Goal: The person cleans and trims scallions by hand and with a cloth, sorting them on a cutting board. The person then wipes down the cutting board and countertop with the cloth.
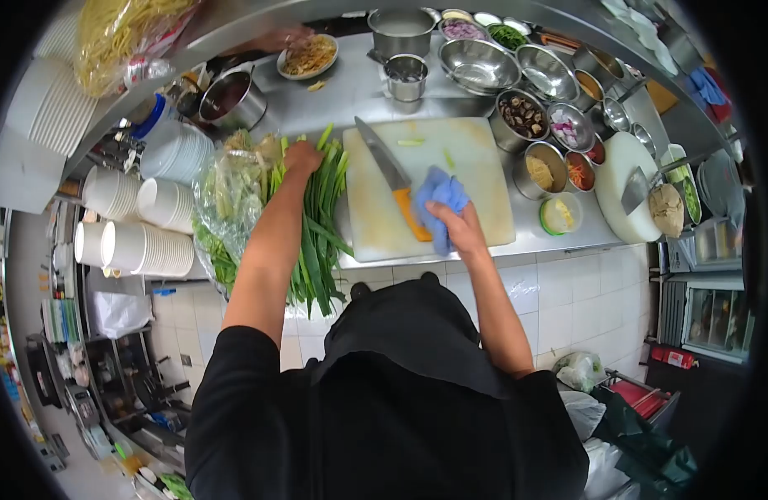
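My left hand (302, 157) is closed on the upper end of a bunch of green onions (315, 225), which lies left of the cutting board and hangs over the counter's front edge. In my right hand (456, 223) is a crumpled blue cloth (440, 200), its fingers wrapped round it above the white cutting board (484, 167). Beside the cloth a large knife (384, 156) lies on the board, blade pointing to the back left, orange handle toward me. Small green pieces (411, 142) lie near the board's back.
Bagged greens (226, 187) sit left of the onions, beyond them stacked white bowls (151, 248). Metal bowls of ingredients (521, 117) and a round white board (630, 187) stand on the right. At the back left, another person's hand (288, 37) is near a plate of food (307, 58).
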`<move>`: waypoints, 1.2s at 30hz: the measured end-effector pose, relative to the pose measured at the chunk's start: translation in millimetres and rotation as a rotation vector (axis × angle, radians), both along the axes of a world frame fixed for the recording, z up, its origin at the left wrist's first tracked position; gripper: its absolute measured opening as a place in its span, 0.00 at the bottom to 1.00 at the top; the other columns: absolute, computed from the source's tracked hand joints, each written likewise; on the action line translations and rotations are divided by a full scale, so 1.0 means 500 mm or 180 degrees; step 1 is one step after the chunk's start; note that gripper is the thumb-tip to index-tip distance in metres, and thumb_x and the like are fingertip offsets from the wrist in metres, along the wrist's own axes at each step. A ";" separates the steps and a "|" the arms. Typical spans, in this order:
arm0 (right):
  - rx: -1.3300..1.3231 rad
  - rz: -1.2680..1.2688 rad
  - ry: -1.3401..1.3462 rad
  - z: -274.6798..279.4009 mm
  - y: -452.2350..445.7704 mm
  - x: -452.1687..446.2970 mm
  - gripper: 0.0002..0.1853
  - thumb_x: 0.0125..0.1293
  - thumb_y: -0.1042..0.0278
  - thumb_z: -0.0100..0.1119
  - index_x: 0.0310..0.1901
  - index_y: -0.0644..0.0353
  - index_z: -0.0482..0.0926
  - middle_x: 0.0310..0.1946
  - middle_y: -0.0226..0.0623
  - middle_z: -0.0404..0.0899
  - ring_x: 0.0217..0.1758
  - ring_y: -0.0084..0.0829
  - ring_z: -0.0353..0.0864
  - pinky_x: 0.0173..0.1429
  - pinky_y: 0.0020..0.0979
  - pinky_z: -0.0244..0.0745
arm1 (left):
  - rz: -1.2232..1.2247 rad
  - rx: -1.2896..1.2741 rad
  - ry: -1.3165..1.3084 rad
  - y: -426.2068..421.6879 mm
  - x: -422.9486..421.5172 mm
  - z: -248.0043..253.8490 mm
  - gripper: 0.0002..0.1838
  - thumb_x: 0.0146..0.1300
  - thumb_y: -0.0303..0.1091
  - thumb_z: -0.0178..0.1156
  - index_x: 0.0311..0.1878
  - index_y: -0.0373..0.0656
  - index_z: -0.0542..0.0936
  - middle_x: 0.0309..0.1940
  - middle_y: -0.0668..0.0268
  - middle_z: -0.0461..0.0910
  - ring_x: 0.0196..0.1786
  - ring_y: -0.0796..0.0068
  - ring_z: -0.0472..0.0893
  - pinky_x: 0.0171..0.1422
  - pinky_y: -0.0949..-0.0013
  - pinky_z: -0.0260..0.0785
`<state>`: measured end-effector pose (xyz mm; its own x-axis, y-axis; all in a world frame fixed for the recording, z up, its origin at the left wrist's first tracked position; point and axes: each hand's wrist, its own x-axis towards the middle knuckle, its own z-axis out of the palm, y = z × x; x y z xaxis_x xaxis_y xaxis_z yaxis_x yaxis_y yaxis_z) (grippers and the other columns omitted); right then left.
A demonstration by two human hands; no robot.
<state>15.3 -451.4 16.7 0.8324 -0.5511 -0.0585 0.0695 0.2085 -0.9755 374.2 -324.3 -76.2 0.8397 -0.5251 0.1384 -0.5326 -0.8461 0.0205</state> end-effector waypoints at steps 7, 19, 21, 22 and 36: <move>0.1399 0.0020 -0.1172 0.063 0.011 0.127 0.20 0.69 0.57 0.40 0.50 0.65 0.71 0.47 0.37 0.75 0.52 0.27 0.72 0.57 0.29 0.66 | -0.0618 -0.3012 0.3615 -0.024 -0.033 0.333 0.14 0.61 0.40 0.60 0.46 0.43 0.79 0.36 0.67 0.81 0.39 0.77 0.78 0.43 0.72 0.72; -0.1895 0.0414 0.0805 0.058 -0.033 0.024 0.32 0.40 0.60 0.67 0.49 0.67 0.71 0.40 0.47 0.77 0.42 0.37 0.78 0.48 0.32 0.73 | -0.0106 -0.5092 0.3902 -0.030 -0.110 0.229 0.11 0.62 0.32 0.57 0.45 0.38 0.75 0.31 0.65 0.77 0.33 0.73 0.78 0.36 0.68 0.74; -0.1861 -0.0422 0.1311 0.025 -0.063 -0.095 0.41 0.40 0.60 0.68 0.57 0.72 0.66 0.49 0.51 0.74 0.51 0.39 0.75 0.56 0.32 0.70 | -0.0290 -0.4394 0.4652 -0.076 -0.139 0.091 0.12 0.59 0.35 0.57 0.43 0.39 0.75 0.32 0.63 0.77 0.32 0.70 0.78 0.36 0.65 0.75; -0.1722 -0.0682 0.1456 0.048 -0.073 -0.135 0.40 0.40 0.60 0.68 0.57 0.71 0.66 0.47 0.49 0.75 0.50 0.37 0.76 0.55 0.33 0.71 | 0.0184 -0.3515 0.3970 -0.103 -0.224 0.119 0.13 0.58 0.38 0.59 0.42 0.39 0.76 0.30 0.63 0.78 0.29 0.71 0.80 0.33 0.66 0.75; 0.0186 -0.0485 -0.0081 0.024 -0.046 -0.168 0.31 0.48 0.69 0.62 0.55 0.68 0.65 0.44 0.35 0.73 0.47 0.26 0.73 0.55 0.28 0.66 | 0.0287 0.0002 -0.0097 -0.002 -0.068 -0.035 0.19 0.53 0.46 0.62 0.41 0.41 0.81 0.32 0.55 0.81 0.39 0.57 0.81 0.46 0.61 0.73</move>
<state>-68.9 -474.3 28.6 0.7410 -0.6674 -0.0742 0.1290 0.2499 -0.9596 340.2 -325.3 -93.8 0.8789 -0.4478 0.1643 -0.4546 -0.8907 0.0049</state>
